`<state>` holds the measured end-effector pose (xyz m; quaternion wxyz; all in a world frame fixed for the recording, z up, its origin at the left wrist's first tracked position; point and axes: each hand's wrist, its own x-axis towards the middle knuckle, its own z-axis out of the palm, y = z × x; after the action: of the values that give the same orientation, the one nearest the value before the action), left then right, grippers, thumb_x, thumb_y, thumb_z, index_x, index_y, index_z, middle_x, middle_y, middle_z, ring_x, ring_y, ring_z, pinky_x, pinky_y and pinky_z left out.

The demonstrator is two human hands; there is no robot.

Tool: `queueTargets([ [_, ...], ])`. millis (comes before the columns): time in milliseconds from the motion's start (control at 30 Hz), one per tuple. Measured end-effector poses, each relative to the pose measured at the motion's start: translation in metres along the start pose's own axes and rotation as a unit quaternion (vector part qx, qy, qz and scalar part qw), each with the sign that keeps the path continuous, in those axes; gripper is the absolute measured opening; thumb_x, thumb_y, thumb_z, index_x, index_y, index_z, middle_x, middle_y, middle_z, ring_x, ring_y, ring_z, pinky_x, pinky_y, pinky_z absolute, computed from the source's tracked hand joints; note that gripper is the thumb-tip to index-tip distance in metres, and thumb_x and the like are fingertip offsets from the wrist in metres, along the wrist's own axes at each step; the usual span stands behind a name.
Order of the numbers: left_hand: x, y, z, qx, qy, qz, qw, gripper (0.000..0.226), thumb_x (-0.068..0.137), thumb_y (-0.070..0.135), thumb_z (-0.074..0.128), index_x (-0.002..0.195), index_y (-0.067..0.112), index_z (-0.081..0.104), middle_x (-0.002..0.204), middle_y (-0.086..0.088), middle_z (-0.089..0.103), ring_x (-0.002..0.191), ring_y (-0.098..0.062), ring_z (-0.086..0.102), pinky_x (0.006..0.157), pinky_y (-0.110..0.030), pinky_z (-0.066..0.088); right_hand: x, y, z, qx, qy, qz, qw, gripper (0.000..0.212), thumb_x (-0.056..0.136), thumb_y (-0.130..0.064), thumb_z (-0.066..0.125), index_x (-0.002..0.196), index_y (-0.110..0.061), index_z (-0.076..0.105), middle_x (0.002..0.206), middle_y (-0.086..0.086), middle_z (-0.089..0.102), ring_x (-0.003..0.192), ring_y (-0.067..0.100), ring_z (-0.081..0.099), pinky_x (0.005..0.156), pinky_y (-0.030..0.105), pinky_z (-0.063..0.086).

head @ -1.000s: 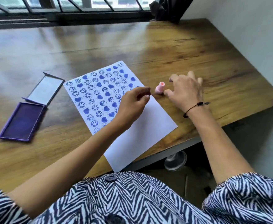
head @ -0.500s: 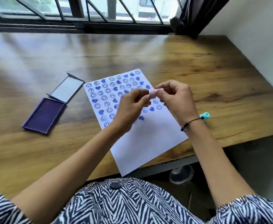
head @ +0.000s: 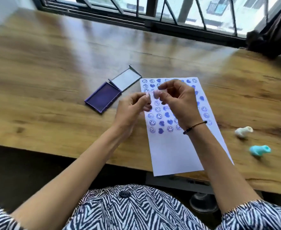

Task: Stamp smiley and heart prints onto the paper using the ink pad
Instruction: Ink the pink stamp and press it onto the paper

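Fingers of our left hand and of our right hand meet above the upper part of the paper, pinched from both sides on a small pale pink stamp. Motion blur smears the stamp and the fingertips, so we cannot tell which way the stamp points or whether it is coming apart between our hands. Both hands hover clear of the sheet.

We see the paper lying on the wooden counter with its near end hanging over the counter's near edge. Blue smiley faces and blue hearts fill its far half in rows, while its near half is blank white. Our right wrist carries a thin black bracelet and crosses over the printed rows.

Left of the paper, toward the middle of the counter, the purple ink pad lies open, its dark pad facing up. Its grey-lined lid lies folded back flat on the far side, nearly touching the paper's far left corner.

Right of the paper, close to the counter's near edge, two more small stamps lie on their sides: a white stamp farther from us and a turquoise stamp nearer. They sit close together but apart, and both are apart from the sheet.

Our zebra-striped sleeves fill the bottom of the view.
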<state>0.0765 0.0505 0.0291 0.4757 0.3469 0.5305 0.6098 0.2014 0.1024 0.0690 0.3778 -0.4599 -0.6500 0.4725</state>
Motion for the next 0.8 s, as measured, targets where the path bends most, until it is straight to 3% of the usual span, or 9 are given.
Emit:
queueTargets([
  [67,-0.007,0.001,-0.02,-0.013,0.076,0.017,0.997,0.009,0.086,0.012,0.056,0.081,0.009,0.063,0.066,0.004,0.063,0.059,-0.011,0.058,0.059,-0.017,0.048,0.01,-0.007,0.017,-0.049,-0.021,-0.038,0.998,0.008,0.076,-0.008,0.069,0.082,-0.01,0.064,0.075,0.017,0.068,0.068,0.02,0.056,0.067,0.036,0.049],
  [200,-0.023,0.001,-0.05,-0.017,0.245,0.078,0.966,0.009,0.087,0.012,0.055,0.092,0.005,0.059,0.073,0.001,0.059,0.061,-0.009,0.055,0.059,-0.017,0.047,0.032,-0.021,0.069,-0.21,-0.113,-0.164,0.957,0.012,0.075,-0.002,0.064,0.086,-0.003,0.068,0.086,0.019,0.066,0.072,0.021,0.054,0.063,0.017,0.038],
  [333,-0.033,-0.004,-0.068,-0.031,0.348,0.069,0.934,0.006,0.088,0.015,0.053,0.086,0.014,0.059,0.074,0.003,0.059,0.063,-0.007,0.053,0.065,-0.02,0.046,0.046,-0.023,0.121,-0.294,-0.216,-0.208,0.908,0.017,0.076,-0.002,0.056,0.088,-0.002,0.068,0.096,0.021,0.064,0.09,0.035,0.059,0.074,0.037,0.044],
  [500,-0.038,-0.013,-0.075,-0.014,0.359,0.045,0.932,0.017,0.085,0.024,0.053,0.093,0.01,0.06,0.079,0.001,0.062,0.072,-0.009,0.057,0.073,-0.024,0.049,0.042,-0.006,0.145,-0.388,-0.226,-0.22,0.866,0.017,0.078,-0.003,0.05,0.092,-0.002,0.061,0.1,0.02,0.057,0.087,0.038,0.054,0.063,0.033,0.033],
  [633,-0.034,-0.015,-0.076,0.0,0.372,0.04,0.927,0.029,0.076,0.04,0.054,0.088,0.014,0.061,0.078,0.004,0.063,0.075,-0.01,0.058,0.077,-0.03,0.05,0.05,-0.01,0.146,-0.388,-0.254,-0.202,0.863,0.015,0.076,-0.002,0.051,0.087,-0.005,0.061,0.098,0.017,0.056,0.084,0.038,0.053,0.063,0.036,0.039],
  [800,-0.032,-0.02,-0.077,0.025,0.373,0.042,0.926,0.021,0.072,0.047,0.053,0.08,0.029,0.061,0.079,0.011,0.065,0.078,-0.009,0.06,0.079,-0.033,0.051,0.054,-0.011,0.145,-0.385,-0.28,-0.221,0.851,0.014,0.074,-0.001,0.05,0.081,-0.006,0.061,0.095,0.016,0.057,0.079,0.037,0.054,0.061,0.038,0.042],
])
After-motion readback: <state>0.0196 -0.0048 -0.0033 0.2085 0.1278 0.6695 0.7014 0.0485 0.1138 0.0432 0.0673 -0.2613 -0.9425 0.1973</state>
